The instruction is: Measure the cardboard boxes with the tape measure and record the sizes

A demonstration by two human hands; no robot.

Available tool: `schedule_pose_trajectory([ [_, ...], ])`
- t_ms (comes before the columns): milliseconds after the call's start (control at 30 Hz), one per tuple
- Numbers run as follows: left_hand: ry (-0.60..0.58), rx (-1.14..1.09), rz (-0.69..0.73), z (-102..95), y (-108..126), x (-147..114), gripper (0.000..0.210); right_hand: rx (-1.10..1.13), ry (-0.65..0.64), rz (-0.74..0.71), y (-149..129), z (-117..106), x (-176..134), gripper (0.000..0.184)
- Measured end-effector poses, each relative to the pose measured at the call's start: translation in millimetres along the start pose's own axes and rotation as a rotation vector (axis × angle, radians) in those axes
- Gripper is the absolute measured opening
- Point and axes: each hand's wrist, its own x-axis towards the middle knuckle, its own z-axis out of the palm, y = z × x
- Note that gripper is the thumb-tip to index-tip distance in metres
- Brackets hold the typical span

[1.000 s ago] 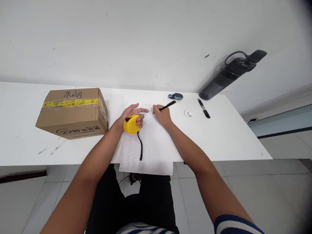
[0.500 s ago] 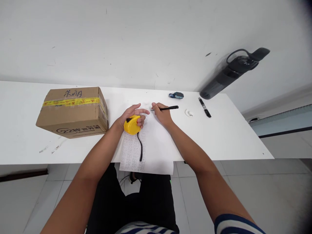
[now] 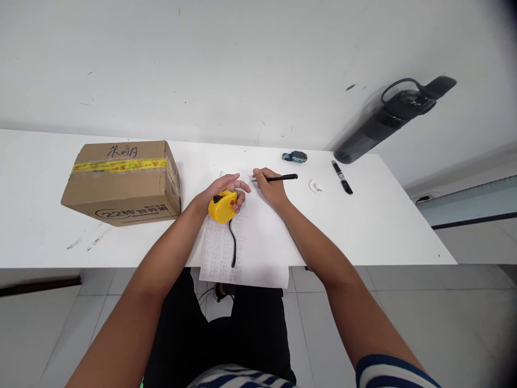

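My left hand (image 3: 223, 194) holds a yellow tape measure (image 3: 222, 209) between its lower fingers and palm, with the thumb and index finger stretched out over the paper. A black wrist strap (image 3: 233, 245) hangs from the tape measure onto the sheet. In my right hand (image 3: 270, 187) is a black pen (image 3: 283, 178), gripped near its tip, which points left at the top of the paper. Under both hands lies a white sheet of paper (image 3: 264, 242), printed or patterned on its left half, its lower end sticking out past the table's front edge.
A taped cardboard box (image 3: 121, 186) sits left on the white table (image 3: 363, 231). At the back right stand a dark water bottle (image 3: 374, 129), a watch-like item (image 3: 297, 156), a black marker (image 3: 342, 178) and a small white curled object (image 3: 315, 186). A wall runs behind.
The tape measure has turned slightly in my left hand, so its red button now shows. My right hand stays almost in place with the pen; the whole view has shifted a little.
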Motion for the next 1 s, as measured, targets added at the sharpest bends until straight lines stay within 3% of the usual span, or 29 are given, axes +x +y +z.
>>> schedule_pose_trajectory([
  [500, -0.002, 0.033, 0.008, 5.5, 0.9, -2.1, 0.044, -0.117, -0.032, -0.030, 7.2, -1.5, -1.8, 0.062],
  [667, -0.011, 0.058, 0.015, 3.0, -1.7, -0.3, 0.045, -0.304, 0.021, -0.210, 9.8, 2.2, -2.0, 0.047],
  [767, -0.026, 0.052, 0.013, 2.7, -2.2, -0.2, 0.045, -0.333, 0.038, -0.236, 16.0, 4.3, 0.2, 0.038],
  [1000, -0.046, 0.017, 0.016, 0.7, -5.2, 1.5, 0.045, -0.524, -0.088, -0.277, 24.0, 7.8, 4.4, 0.043],
])
